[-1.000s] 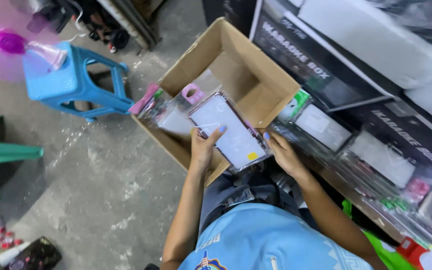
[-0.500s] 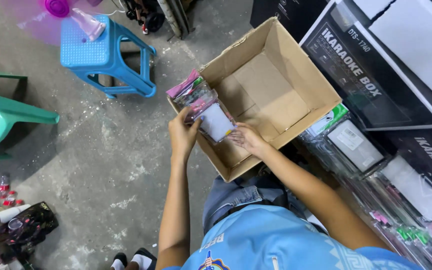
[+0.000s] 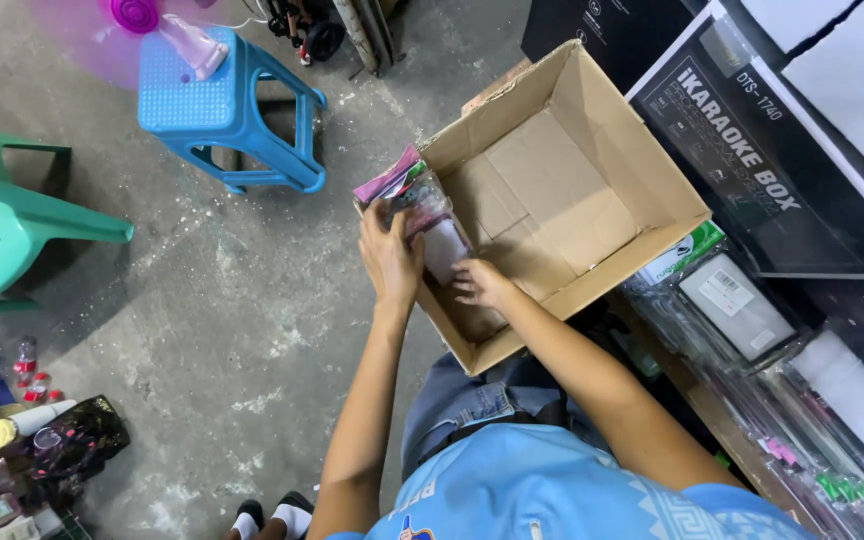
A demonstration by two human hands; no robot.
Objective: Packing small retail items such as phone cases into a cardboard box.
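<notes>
An open cardboard box (image 3: 592, 190) stands on the concrete floor in front of me. A row of clear plastic packets (image 3: 422, 205) with pink and white contents stands upright along its near-left wall. My left hand (image 3: 390, 258) presses against these packets at the box's left edge, fingers wrapped over them. My right hand (image 3: 478, 282) reaches inside the box, fingers spread on the side of the packet stack near the bottom. The rest of the box floor is bare cardboard.
A blue plastic stool (image 3: 217, 110) stands to the far left, a green plastic chair (image 3: 12, 225) further left. Black boxes (image 3: 752, 150) and several clear-packed items (image 3: 742, 310) line the right side. Small bottles and bags (image 3: 32, 440) lie at lower left.
A second ago both hands held one packet above the box; it has been lowered and stood among the packets at the left wall. My view shifted slightly.
</notes>
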